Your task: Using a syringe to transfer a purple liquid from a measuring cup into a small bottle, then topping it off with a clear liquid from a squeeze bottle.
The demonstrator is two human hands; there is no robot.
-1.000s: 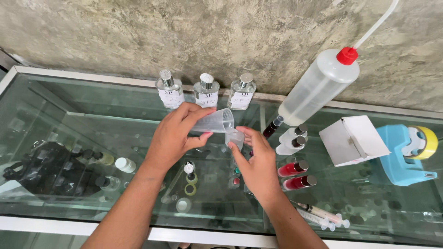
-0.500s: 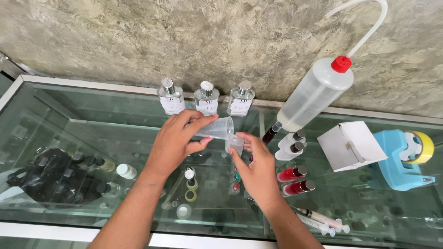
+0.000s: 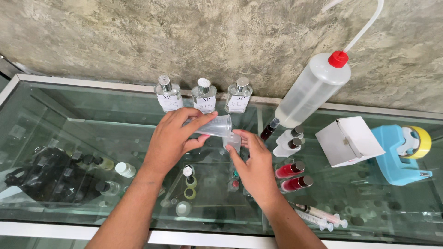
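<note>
A small clear plastic measuring beaker (image 3: 216, 126) lies tipped on its side above the middle of the glass counter top (image 3: 69, 138), its mouth leaning down over a small clear glass bottle (image 3: 232, 142) just beneath it. Since a second ago the beaker has stayed in much the same tilt and place over the bottle, so the pouring pose is simply being held; whether liquid is running cannot be made out.

The left hand (image 3: 173, 138) comes in from the near edge, wrist bent, thumb and fingers wrapped snugly around the beaker's wall. The right hand (image 3: 256, 166) reaches up from the near right, fingers closed about the little bottle, steadying it upright.

Along the back edge stand three square clear glass bottles with silver caps and white labels (image 3: 204, 96). To the right leans a translucent plastic wash bottle with a red cap and bent tube (image 3: 314, 90), then a white cardboard box (image 3: 348, 140) and a blue tape dispenser (image 3: 399, 154).
</note>
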